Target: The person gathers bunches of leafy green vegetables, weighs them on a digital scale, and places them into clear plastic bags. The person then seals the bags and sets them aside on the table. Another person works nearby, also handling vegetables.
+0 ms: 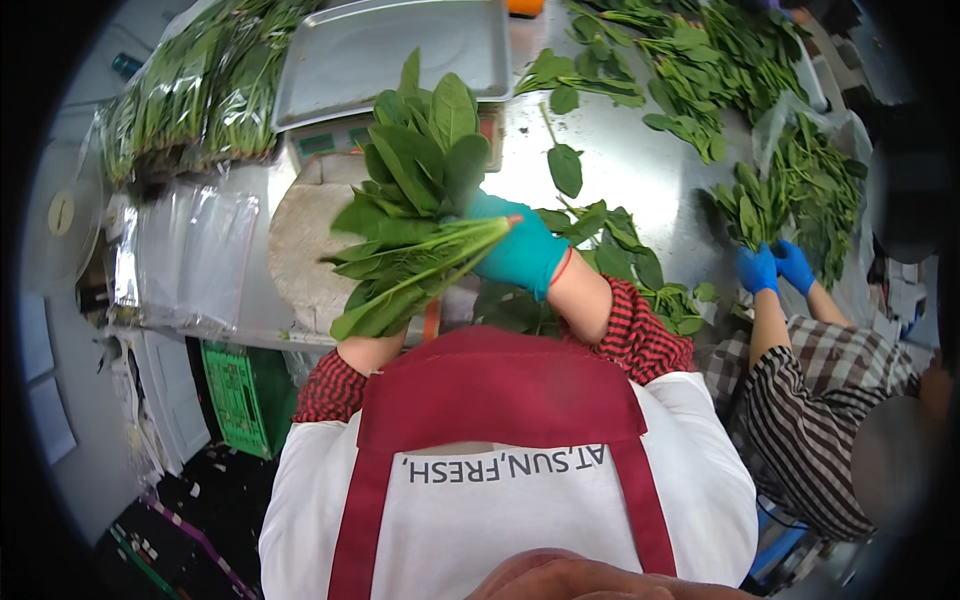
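Observation:
My right hand (517,244), in a teal glove, grips a bunch of spinach (420,150) whose broad leaves point up and left. More long-stemmed spinach (427,262) lies across in front of it, its pinkish root end over the glove. My left hand is hidden behind these leaves; only its bare wrist (373,351) shows below them, so its hold cannot be seen. Beneath the leaves stands a round, pale block (300,247), close to a scale (319,142) with a metal tray (397,45) on top.
Loose spinach (615,244) lies on the metal table (615,142), with larger heaps (720,67) farther back. Bagged greens (217,82) and clear plastic bags (195,255) are at left. A co-worker's blue-gloved hands (757,268) hold greens at right, beside an open plastic bag (862,150). A green crate (236,397) stands below.

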`<move>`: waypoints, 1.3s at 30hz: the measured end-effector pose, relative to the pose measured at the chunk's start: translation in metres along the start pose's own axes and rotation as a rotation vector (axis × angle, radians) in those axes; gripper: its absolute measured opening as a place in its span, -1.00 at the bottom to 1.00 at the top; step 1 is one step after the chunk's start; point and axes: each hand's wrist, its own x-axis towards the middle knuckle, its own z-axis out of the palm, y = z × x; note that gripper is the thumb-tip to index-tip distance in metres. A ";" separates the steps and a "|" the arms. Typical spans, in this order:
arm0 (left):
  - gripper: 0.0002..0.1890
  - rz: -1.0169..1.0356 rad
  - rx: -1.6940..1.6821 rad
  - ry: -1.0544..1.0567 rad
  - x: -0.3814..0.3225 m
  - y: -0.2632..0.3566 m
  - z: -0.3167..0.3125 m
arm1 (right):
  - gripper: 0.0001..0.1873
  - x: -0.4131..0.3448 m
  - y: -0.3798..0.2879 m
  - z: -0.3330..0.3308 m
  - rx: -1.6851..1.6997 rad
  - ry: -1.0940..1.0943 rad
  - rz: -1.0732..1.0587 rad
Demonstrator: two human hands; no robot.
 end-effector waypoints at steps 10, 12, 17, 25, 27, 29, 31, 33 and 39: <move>-0.63 0.074 -0.021 0.049 -0.012 0.021 -0.021 | -0.26 0.021 -0.023 -0.034 -0.235 0.364 -0.334; -0.64 0.095 -0.005 0.038 -0.009 0.023 -0.025 | -0.39 0.031 -0.026 -0.012 -0.388 0.345 -0.459; -0.64 0.237 0.114 -0.091 -0.025 0.088 -0.030 | -0.67 0.017 -0.007 -0.016 0.474 0.600 -0.143; -0.41 0.057 0.816 0.148 -0.079 0.077 0.016 | -0.38 -0.012 -0.010 0.050 0.834 0.043 0.095; -0.31 0.133 0.936 0.097 -0.085 0.075 0.006 | -0.43 -0.026 -0.016 0.063 0.888 0.166 0.130; -0.22 0.179 0.801 0.083 -0.082 0.070 -0.004 | -0.47 -0.027 -0.008 0.090 0.764 0.016 0.234; -0.13 0.125 0.520 0.270 -0.078 0.068 -0.004 | -0.51 -0.018 0.001 0.114 1.018 -0.050 0.397; -0.24 0.405 1.675 0.186 -0.067 0.064 -0.037 | -0.54 -0.005 0.004 0.127 1.655 -0.023 0.649; -0.51 -0.184 0.506 0.155 -0.074 0.077 -0.014 | -0.61 0.009 -0.001 0.099 1.478 -0.054 0.471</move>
